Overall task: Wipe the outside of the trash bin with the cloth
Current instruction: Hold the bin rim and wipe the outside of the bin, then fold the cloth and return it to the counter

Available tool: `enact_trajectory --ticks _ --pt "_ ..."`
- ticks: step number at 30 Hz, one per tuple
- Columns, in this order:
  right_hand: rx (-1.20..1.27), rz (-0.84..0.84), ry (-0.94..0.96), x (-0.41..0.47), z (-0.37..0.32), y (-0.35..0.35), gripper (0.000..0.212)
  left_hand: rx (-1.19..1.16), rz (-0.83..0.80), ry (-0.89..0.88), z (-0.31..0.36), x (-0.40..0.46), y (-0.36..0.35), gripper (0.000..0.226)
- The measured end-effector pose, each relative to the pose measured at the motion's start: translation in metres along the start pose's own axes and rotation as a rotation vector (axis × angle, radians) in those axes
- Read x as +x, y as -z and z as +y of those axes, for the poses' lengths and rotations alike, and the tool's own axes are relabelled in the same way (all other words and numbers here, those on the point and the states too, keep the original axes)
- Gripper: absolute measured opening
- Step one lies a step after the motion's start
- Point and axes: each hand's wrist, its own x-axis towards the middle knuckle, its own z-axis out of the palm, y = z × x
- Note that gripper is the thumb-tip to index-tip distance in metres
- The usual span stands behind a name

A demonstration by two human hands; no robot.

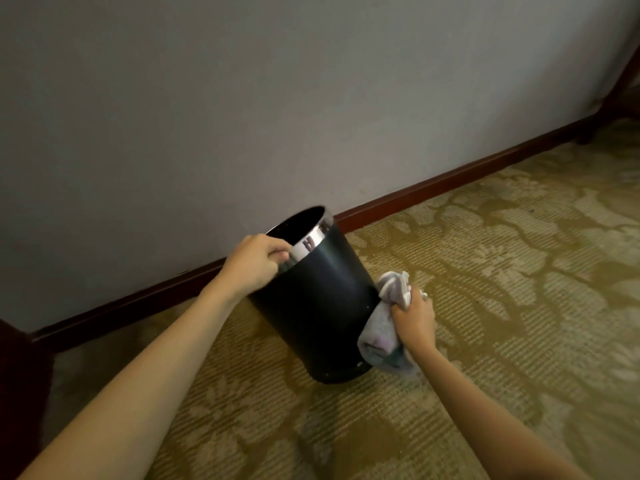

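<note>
A black round trash bin [318,299] with a shiny metal rim stands on the carpet, tilted with its mouth leaning toward the wall. My left hand [254,263] grips the near side of the rim, fingers curled over the edge. My right hand [414,317] holds a bunched grey and lilac cloth [381,336] pressed against the bin's lower right outer side. The far side of the bin is hidden.
A grey wall [242,98] with a dark red skirting board [450,180] runs just behind the bin. Patterned olive carpet [502,271] spreads to the right and toward me. Dark wooden furniture stands at the left edge [17,375] and a wooden leg at the far right [616,98].
</note>
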Motion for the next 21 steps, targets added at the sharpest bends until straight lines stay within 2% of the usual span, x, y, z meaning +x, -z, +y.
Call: enact_trajectory --ticks 3,7,11,14,19,21 --pt "0.086 -0.018 -0.003 0.003 -0.003 0.021 0.025 0.192 -0.013 -0.094 0.043 0.0 -0.023 0.016" --pt "0.235 0.062 0.042 0.001 -0.009 0.062 0.018 0.233 -0.041 -0.238 0.079 -0.013 -0.056 0.014" --pt "0.298 0.143 0.025 -0.003 -0.001 0.101 0.03 0.29 0.006 -0.326 0.089 -0.028 -0.079 0.026" --pt "0.364 0.182 0.037 -0.009 0.006 0.118 0.032 0.311 0.017 -0.372 0.09 -0.038 -0.092 0.031" --pt "0.466 0.162 0.096 -0.021 0.005 0.136 0.037 0.408 0.012 -0.519 0.092 -0.07 -0.109 0.009" --pt "0.472 0.178 0.099 -0.024 0.003 0.143 0.037 0.419 0.031 -0.581 0.09 -0.081 -0.116 0.016"
